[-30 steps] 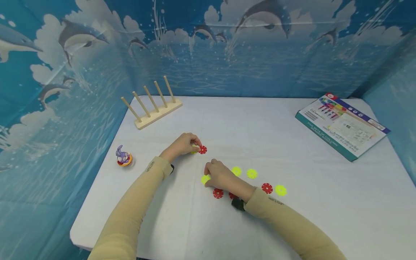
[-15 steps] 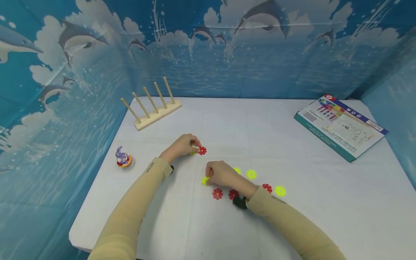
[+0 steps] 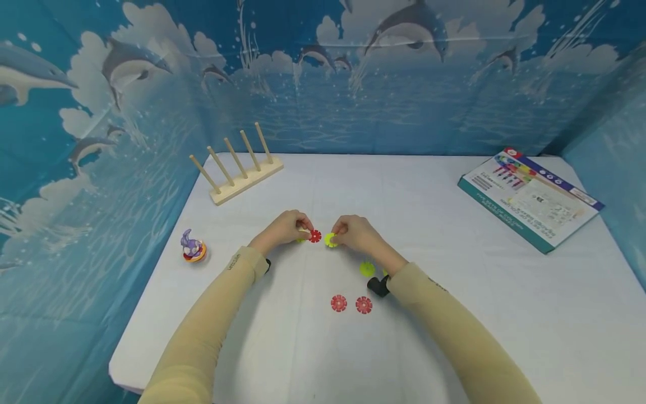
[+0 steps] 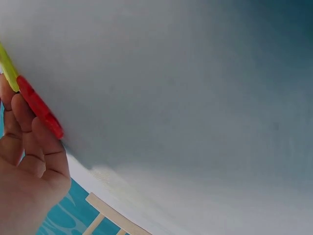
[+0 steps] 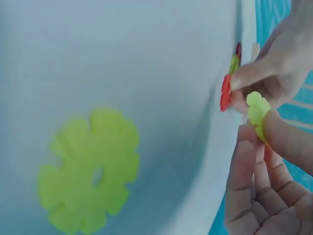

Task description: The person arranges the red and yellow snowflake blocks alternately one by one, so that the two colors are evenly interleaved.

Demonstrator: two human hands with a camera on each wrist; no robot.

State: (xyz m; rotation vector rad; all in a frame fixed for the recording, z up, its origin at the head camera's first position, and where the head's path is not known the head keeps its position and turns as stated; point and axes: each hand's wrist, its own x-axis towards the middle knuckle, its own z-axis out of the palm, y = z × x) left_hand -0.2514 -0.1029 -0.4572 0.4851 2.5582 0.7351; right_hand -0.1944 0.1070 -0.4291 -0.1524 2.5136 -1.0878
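Observation:
My left hand (image 3: pixel 284 229) pinches a short row of notched plastic discs. A red disc (image 3: pixel 315 236) sticks out past the fingertips, joined to a yellow disc (image 5: pixel 234 63) behind it; a darker red piece (image 5: pixel 238 49) shows at the far end in the right wrist view. In the left wrist view, the fingers lie flat along the red disc (image 4: pixel 39 106). My right hand (image 3: pixel 359 233) pinches a single yellow flower-shaped disc (image 3: pixel 330 240) between thumb and fingers. This disc faces the red one, a small gap apart.
On the white table (image 3: pixel 272 336) lie two red discs (image 3: pixel 351 304) and a yellow disc (image 3: pixel 367 269); the right forearm hides more. A wooden peg stand (image 3: pixel 247 179) stands back left, a purple toy figure (image 3: pixel 192 247) at left, and a flat box (image 3: pixel 530 196) at right.
My right hand has lifted the yellow disc and carried it up and forward, close to the red disc at my left hand. The left hand has stayed in place.

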